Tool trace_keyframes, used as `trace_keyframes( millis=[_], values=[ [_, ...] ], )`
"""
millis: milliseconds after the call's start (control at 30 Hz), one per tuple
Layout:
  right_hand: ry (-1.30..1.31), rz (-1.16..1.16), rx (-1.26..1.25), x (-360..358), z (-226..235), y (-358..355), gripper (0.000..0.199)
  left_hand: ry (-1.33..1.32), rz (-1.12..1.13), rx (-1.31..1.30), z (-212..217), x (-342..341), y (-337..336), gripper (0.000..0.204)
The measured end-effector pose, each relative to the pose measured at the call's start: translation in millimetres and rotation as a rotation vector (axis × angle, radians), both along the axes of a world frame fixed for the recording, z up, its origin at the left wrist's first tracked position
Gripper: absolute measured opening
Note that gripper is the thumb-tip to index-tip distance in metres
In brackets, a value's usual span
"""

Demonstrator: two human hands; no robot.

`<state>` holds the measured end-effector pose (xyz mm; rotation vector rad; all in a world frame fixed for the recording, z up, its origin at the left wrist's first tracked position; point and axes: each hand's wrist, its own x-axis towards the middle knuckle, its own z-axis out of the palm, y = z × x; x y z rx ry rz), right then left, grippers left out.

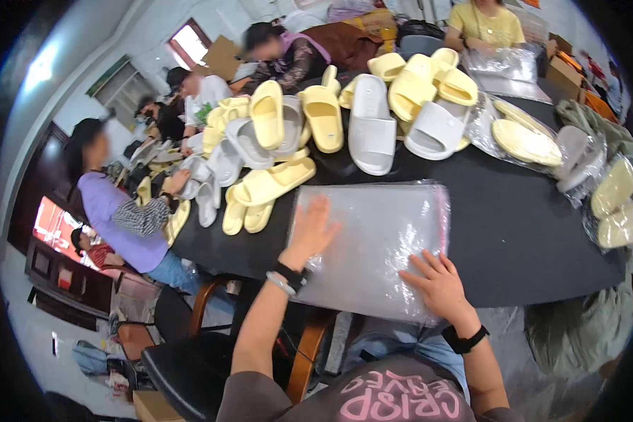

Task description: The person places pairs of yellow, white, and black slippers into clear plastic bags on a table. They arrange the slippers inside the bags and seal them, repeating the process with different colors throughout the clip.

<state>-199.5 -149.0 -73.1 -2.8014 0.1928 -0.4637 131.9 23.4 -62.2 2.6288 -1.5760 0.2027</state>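
Observation:
A stack of clear plastic bags [376,232] lies flat at the near edge of the black table [513,232]. My left hand [311,232] rests palm down on the stack's left side, fingers spread. My right hand [437,283] presses on its lower right corner, fingers apart. Neither hand grips anything. Just beyond the stack lie a pair of yellow slides [269,184] and a grey slide [371,126].
Yellow and grey slides [429,91] are heaped across the far half of the table. Bagged slides [524,141] lie at the right edge. Several people sit around the table; one in a purple top [116,218] is at the left. A wooden chair [204,309] stands below.

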Motion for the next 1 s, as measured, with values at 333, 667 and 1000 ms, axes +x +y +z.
trace_keyframes(
  millis=[333, 667, 1000],
  values=[
    [-0.057, 0.006, 0.052, 5.6, -2.6, 6.6, 0.047, 0.220, -0.010, -0.131, -25.9, -128.0, 1.0, 0.062],
    [-0.033, 0.114, 0.117, -4.8, -8.3, -15.3, 0.058, 0.083, -0.016, -0.118, -39.3, -127.6, -12.9, 0.063],
    [-0.348, -0.378, 0.216, -101.4, 24.7, -245.4, 0.061, 0.124, 0.019, -0.090, -40.8, -134.2, -14.7, 0.063]
  ],
)
